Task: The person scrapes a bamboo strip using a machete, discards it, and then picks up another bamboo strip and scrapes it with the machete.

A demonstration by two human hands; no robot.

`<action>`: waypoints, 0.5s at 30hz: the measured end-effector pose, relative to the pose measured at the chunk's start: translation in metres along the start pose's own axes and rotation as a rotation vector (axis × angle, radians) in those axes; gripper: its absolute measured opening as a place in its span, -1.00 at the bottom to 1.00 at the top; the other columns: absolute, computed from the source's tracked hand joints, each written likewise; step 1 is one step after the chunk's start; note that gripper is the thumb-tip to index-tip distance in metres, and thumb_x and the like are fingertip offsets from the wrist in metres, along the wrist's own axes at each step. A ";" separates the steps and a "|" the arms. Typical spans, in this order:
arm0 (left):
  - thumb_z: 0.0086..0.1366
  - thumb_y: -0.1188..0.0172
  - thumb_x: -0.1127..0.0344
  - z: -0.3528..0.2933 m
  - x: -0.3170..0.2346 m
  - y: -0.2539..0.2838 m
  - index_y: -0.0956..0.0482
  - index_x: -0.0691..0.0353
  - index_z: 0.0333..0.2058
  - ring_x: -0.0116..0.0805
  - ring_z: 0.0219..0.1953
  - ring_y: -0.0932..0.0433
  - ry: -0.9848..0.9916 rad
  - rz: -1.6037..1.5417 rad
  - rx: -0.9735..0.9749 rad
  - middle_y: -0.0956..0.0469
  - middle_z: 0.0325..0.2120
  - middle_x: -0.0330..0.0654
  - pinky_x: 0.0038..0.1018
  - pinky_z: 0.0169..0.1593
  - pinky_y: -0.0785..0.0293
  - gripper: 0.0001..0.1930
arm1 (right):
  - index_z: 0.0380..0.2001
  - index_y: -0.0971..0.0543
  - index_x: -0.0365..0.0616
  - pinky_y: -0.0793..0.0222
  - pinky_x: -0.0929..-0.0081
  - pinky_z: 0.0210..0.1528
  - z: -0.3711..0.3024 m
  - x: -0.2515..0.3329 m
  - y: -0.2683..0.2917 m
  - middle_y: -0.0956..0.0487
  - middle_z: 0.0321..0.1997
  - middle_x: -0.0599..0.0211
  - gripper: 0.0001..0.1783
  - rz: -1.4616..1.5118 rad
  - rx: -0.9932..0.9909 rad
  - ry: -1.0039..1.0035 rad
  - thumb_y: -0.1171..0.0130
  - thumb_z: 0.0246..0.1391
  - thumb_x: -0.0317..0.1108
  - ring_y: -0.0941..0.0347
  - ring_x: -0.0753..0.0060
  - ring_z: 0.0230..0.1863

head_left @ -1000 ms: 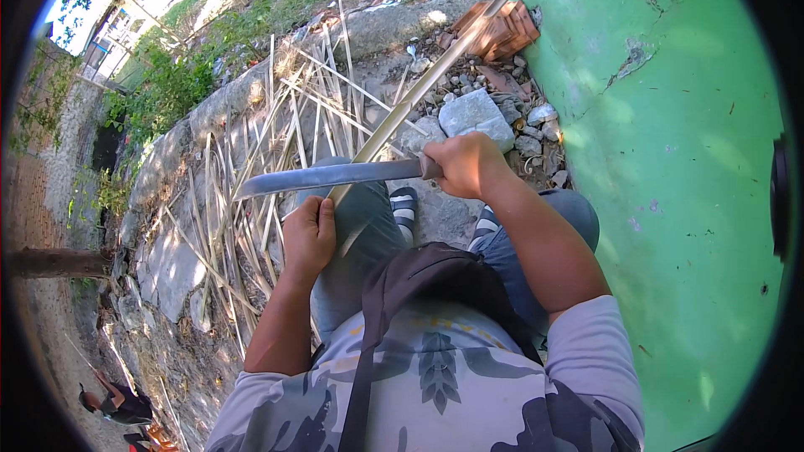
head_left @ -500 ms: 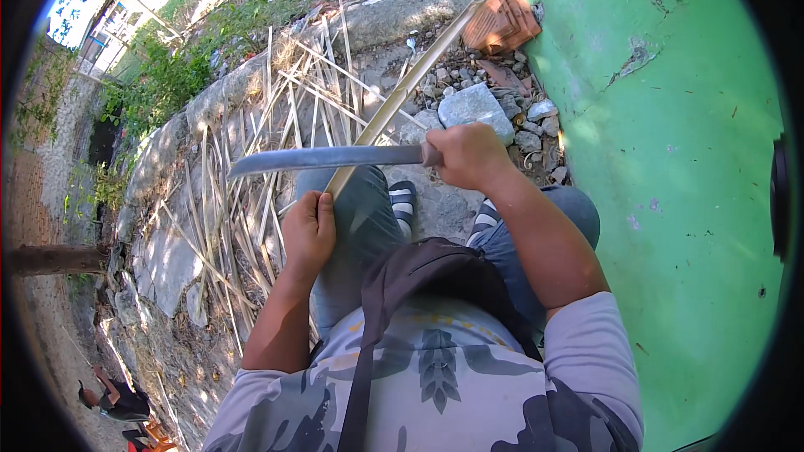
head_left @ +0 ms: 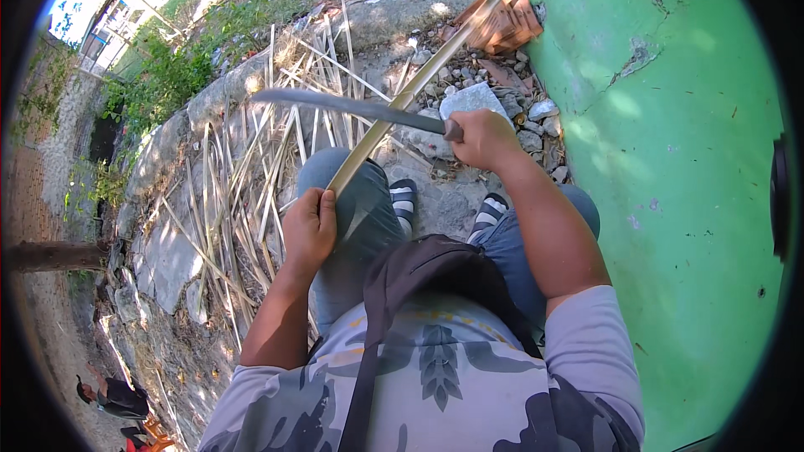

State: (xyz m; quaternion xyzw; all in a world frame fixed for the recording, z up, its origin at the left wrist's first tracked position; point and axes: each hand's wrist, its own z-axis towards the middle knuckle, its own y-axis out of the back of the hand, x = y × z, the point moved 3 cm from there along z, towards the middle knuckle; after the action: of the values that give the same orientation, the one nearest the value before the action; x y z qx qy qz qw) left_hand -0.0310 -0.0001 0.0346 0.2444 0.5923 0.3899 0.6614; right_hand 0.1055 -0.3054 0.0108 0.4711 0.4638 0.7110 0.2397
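My right hand (head_left: 486, 139) is closed round the short handle of a machete (head_left: 352, 107), whose long grey blade points left. The blade crosses a long pale strip (head_left: 435, 65), which looks like split bamboo, a little above my left knee. My left hand (head_left: 310, 224) pinches the strip's near end, thumb on top, beside that knee. From there the strip runs up and to the right, past the green wall's edge. Whether the blade touches the strip or passes just over it, I cannot tell.
Several loose pale strips (head_left: 243, 192) lie across the stony ground at left. Ahead are a pale stone block (head_left: 477, 102), rubble and stacked orange bricks (head_left: 508, 25). A green surface (head_left: 670, 201) fills the right side. Another person (head_left: 121, 398) is at the far lower left.
My right hand has moved up and slightly right, carrying the machete farther along the strip, with its tip now tilted up. My left hand stays nearly in place; the strip has shifted slightly.
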 end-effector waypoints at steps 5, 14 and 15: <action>0.45 -0.12 0.17 0.003 -0.002 -0.002 -0.59 0.27 -0.31 0.07 -0.48 -0.56 0.001 0.029 0.009 -0.56 -0.54 0.05 -0.13 -0.36 -0.43 -0.73 | -0.29 -0.62 -0.01 -0.52 0.02 -0.21 -0.006 -0.007 0.003 -0.66 -0.39 0.08 -0.77 0.000 -0.050 -0.062 -0.32 -0.08 -0.28 -0.61 -0.12 -0.28; 0.44 -0.12 0.17 -0.002 -0.001 0.002 -0.59 0.28 -0.31 0.09 -0.46 -0.56 -0.020 0.027 0.005 -0.56 -0.54 0.07 -0.12 -0.34 -0.43 -0.73 | -0.33 -0.63 -0.01 -0.53 0.05 -0.20 -0.002 0.004 0.009 -0.67 -0.37 0.10 -0.79 -0.078 0.041 -0.084 -0.35 -0.09 -0.27 -0.61 -0.09 -0.27; 0.44 -0.11 0.17 0.001 -0.004 0.001 -0.59 0.28 -0.30 0.10 -0.45 -0.57 0.004 0.019 0.027 -0.56 -0.53 0.07 -0.11 -0.33 -0.43 -0.73 | -0.33 -0.63 -0.01 -0.53 0.05 -0.20 -0.002 -0.006 0.010 -0.67 -0.37 0.10 -0.79 -0.082 0.037 -0.086 -0.35 -0.09 -0.27 -0.61 -0.09 -0.27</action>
State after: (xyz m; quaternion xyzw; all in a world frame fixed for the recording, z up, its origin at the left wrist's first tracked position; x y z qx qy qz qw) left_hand -0.0297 -0.0024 0.0377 0.2584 0.5964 0.3886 0.6531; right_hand 0.1069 -0.3155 0.0166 0.4861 0.4851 0.6710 0.2794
